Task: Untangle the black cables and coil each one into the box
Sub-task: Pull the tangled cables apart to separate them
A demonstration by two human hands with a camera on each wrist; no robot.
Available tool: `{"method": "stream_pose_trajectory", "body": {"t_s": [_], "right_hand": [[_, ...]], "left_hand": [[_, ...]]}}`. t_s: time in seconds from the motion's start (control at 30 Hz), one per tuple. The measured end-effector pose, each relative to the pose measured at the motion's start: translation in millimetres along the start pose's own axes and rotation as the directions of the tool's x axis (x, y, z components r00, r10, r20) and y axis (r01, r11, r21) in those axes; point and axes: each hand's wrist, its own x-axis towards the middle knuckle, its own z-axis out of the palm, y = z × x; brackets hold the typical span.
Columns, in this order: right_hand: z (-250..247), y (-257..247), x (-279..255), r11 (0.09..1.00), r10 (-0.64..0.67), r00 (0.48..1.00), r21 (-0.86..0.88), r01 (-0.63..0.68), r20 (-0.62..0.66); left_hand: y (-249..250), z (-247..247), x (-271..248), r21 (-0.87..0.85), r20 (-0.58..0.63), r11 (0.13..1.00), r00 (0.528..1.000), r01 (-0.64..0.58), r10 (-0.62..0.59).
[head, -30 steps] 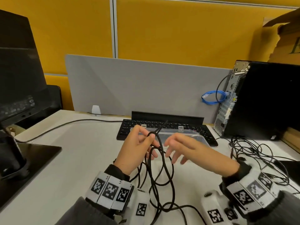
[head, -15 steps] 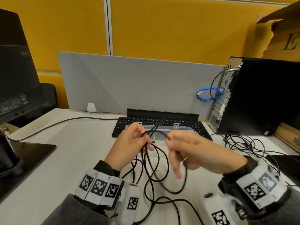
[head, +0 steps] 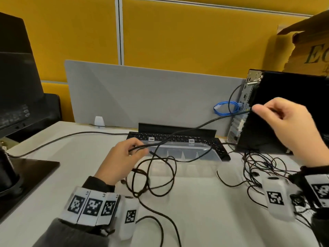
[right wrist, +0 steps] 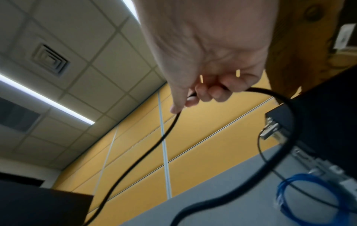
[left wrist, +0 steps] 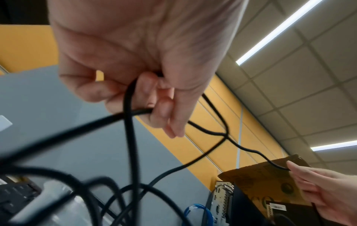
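Note:
A black cable (head: 195,128) stretches between my two hands above the desk. My left hand (head: 122,157) grips it just in front of the clear plastic box (head: 216,158), its fingers (left wrist: 160,113) curled round the strand. My right hand (head: 284,122) is raised at the right in front of the computer tower and pinches the cable (right wrist: 164,137) near its end. Loose loops of black cable (head: 154,177) lie tangled on the desk below my left hand. The clear box lies open in front of the keyboard.
A black keyboard (head: 178,138) lies behind the box. A computer tower (head: 284,111) stands at the right with a blue cable coil (head: 226,108) and a heap of thin wires (head: 263,168). A monitor base (head: 21,175) sits at the left, a grey divider (head: 142,97) behind.
My right hand has gone up and to the right, drawing one cable out of the tangle into a long span. My left hand stays low, holding the bundle.

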Motion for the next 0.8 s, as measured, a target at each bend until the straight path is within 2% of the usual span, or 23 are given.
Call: {"method": "stream_pose_trajectory", "body": {"t_s": [0.07,0.17,0.23,0.33,0.37,0.4,0.43,0.47,0.5,0.53,0.57,0.6,0.63,0.67,0.7,0.73,0.8], "right_hand": [[-3,10,3,1.000,0.002,0.991,-0.006,-0.003,-0.136],[-2,14,2,1.000,0.012,0.961,0.028,-0.004,-0.276],[-3,23,3,0.996,0.035,0.910,0.092,0.004,-0.412],[-9,54,9,0.973,0.229,0.828,0.148,-0.178,-0.512],[-7,61,9,0.967,0.256,0.792,0.144,-0.211,-0.554],[-5,60,9,0.969,0.247,0.761,0.152,-0.195,-0.600],[-4,51,8,0.975,0.210,0.779,0.184,-0.123,-0.590],[-4,40,5,0.979,0.143,0.850,0.198,-0.047,-0.508],[-3,28,0,0.974,0.080,0.941,0.228,-0.003,-0.329],[-3,15,-6,0.959,0.068,0.997,0.277,-0.052,-0.048],[-2,5,-10,0.943,0.101,0.946,0.275,-0.190,0.308],[1,-2,-16,0.938,0.140,0.769,0.166,-0.306,0.624],[8,-4,-21,0.944,0.156,0.549,0.040,-0.328,0.821],[16,-4,-25,0.954,0.150,0.385,-0.031,-0.299,0.911],[24,-4,-29,0.963,0.137,0.312,-0.052,-0.266,0.940],[33,-7,-32,0.961,0.122,0.306,-0.035,-0.274,0.944],[51,-13,-36,0.910,0.108,0.390,0.067,-0.409,0.915]], "left_hand": [[-1,-5,2,-0.013,-0.065,0.999,0.997,0.029,-0.030],[-1,-12,2,-0.037,-0.143,0.998,0.989,0.041,-0.045],[-1,-14,1,-0.035,-0.163,0.998,0.985,0.049,-0.054],[-4,-14,1,-0.045,-0.125,0.997,0.989,0.069,-0.074],[-5,-14,1,-0.045,-0.112,0.997,0.991,0.065,-0.070],[-6,-13,2,-0.043,-0.112,0.998,0.992,0.056,-0.061],[-6,-13,2,-0.041,-0.126,0.998,0.991,0.047,-0.051],[-7,-13,3,-0.045,-0.152,0.998,0.987,0.042,-0.048],[-8,-14,4,-0.063,-0.181,0.997,0.982,0.049,-0.060],[-8,-15,5,-0.096,-0.208,0.993,0.974,0.066,-0.085],[-9,-15,6,-0.136,-0.226,0.987,0.967,0.087,-0.116],[-9,-16,7,-0.170,-0.236,0.980,0.961,0.103,-0.141],[-9,-16,7,-0.194,-0.241,0.975,0.958,0.111,-0.157],[-9,-15,8,-0.211,-0.243,0.971,0.956,0.113,-0.164],[-9,-15,8,-0.222,-0.243,0.969,0.956,0.111,-0.165],[-9,-14,8,-0.231,-0.241,0.967,0.957,0.106,-0.163],[-9,-14,8,-0.240,-0.233,0.966,0.960,0.098,-0.155]]}}
